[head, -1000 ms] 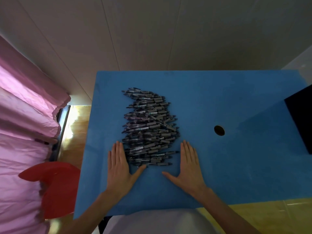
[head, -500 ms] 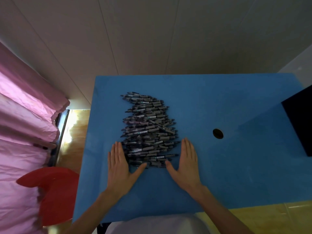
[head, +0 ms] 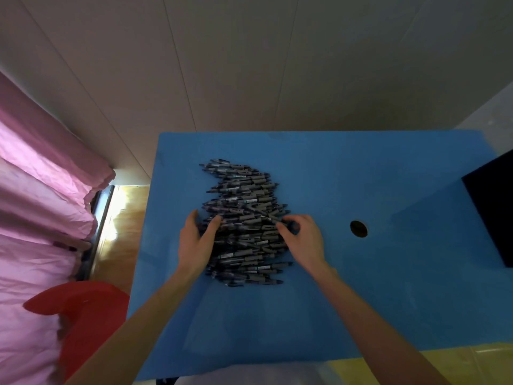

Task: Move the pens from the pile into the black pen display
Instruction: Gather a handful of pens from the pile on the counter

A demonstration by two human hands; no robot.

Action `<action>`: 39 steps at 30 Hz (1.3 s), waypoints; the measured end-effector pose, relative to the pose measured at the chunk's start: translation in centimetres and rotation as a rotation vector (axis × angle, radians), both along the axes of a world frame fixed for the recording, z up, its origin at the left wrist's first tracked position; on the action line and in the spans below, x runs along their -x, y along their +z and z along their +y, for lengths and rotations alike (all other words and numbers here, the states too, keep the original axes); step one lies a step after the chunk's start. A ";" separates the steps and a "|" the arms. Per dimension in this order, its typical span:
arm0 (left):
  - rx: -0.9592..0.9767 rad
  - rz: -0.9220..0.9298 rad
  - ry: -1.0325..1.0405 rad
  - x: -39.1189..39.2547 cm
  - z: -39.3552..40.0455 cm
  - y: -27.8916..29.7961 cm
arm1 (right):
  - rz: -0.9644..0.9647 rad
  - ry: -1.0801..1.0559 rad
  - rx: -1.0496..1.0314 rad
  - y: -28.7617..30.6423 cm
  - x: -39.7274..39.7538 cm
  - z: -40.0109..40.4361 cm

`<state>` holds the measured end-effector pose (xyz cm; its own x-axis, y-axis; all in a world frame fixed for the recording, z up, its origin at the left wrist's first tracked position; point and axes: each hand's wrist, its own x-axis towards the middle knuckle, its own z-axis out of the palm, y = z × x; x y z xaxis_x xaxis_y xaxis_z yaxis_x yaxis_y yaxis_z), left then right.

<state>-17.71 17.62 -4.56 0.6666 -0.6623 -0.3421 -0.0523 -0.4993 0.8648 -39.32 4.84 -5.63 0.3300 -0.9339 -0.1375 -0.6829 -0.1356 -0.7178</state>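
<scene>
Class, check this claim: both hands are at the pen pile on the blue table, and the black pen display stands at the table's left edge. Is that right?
One error: the head view shows the black pen display at the right edge of the blue table. Both the left hand and right hand are at the pen pile.

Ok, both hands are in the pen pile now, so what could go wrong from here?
1. The right hand curls its fingers on pens at the pile's right edge; lifting several may drop some.
2. The left hand digs into the left side of the loosely stacked pile; pens may roll across the blue table.
3. The black pen display stands far right, a long carry past the table hole.
</scene>
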 end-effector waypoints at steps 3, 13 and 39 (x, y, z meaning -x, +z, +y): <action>-0.003 0.016 0.009 -0.4 -0.9 0.5 | -0.008 0.012 0.034 -0.1 0.1 -0.6; -0.019 0.098 0.068 -2.3 -2.4 0.8 | 0.077 0.292 -0.032 0.8 0.7 -3.2; 0.013 0.227 0.130 -3.3 -3.3 0.9 | -0.346 0.170 -0.165 3.0 -0.6 -5.8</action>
